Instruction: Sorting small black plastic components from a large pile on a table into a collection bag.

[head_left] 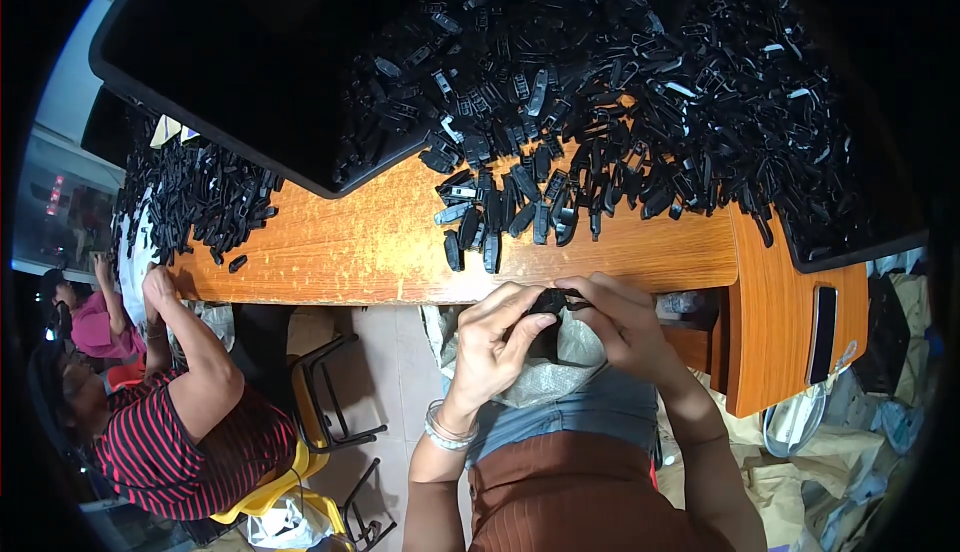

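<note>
Close to the table's front edge, my left hand (492,344) pinches a small black plastic part (547,302) between thumb and forefinger. My right hand (618,324) is closed at the part's right end, fingertips pressed together on it. Much of the part is hidden by my fingers, so its exact kind cannot be made out. Beneath both hands a whitish woven sack (548,384) lies open across my lap, dark inside. Beyond them, a large heap of small black plastic casings (600,82) covers the far side of the wooden table (340,242).
A big black tray (250,72) juts over the table at the left, and another dark tray edge (850,252) sits at the right. A dark phone (823,334) lies on the right-hand ledge. At the left, a person in a striped top (190,442) sits by a second pile (200,192).
</note>
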Demonstrator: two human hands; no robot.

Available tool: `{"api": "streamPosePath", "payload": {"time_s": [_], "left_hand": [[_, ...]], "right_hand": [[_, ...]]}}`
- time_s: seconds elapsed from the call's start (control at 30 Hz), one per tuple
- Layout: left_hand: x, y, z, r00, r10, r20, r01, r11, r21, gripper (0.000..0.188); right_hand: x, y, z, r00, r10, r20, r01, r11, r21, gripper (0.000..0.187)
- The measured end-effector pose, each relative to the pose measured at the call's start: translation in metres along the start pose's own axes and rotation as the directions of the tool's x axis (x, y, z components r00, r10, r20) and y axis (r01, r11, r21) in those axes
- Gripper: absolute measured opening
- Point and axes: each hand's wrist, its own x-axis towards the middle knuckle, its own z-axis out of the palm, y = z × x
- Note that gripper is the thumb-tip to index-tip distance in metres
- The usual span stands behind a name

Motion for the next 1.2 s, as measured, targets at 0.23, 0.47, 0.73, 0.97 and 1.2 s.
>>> {"api": "streamPosePath", "payload": {"time_s": [0.23, 0.47, 0.73, 0.97, 1.2], "left_hand": [[0.002, 0.008, 0.004, 0.999, 0.041, -0.035, -0.039, 0.998, 0.053, 0.018], [-0.003, 0.007, 0.029, 0.948, -0.317, -0.029, 0.292, 0.902, -0.317, 0.021], [-0.019, -0.013, 0.030, 0.934, -0.356, -0.026, 0.297, 0.816, -0.495, 0.022], [-0.036, -0.035, 0.027, 0.887, -0.445, 0.120, 0.374, 0.543, -0.752, 0.025], [0.009, -0.040, 0.002, 0.923, 0.099, -0.372, 0.128, 0.833, 0.538, 0.021]], "right_hand": [[-0.002, -0.001, -0.006, 1.000, 0.000, 0.025, 0.002, 0.999, -0.049, 0.030], [-0.008, -0.002, 0.001, 0.999, -0.030, -0.013, 0.025, 0.956, -0.293, 0.037], [-0.031, 0.009, 0.006, 0.949, 0.302, -0.089, -0.271, 0.927, 0.261, 0.033], [-0.038, 0.019, 0.010, 0.917, 0.389, 0.088, -0.392, 0.838, 0.379, 0.022], [0.033, 0.071, -0.036, 0.972, -0.187, -0.139, 0.044, 0.735, -0.677, 0.015]]}}
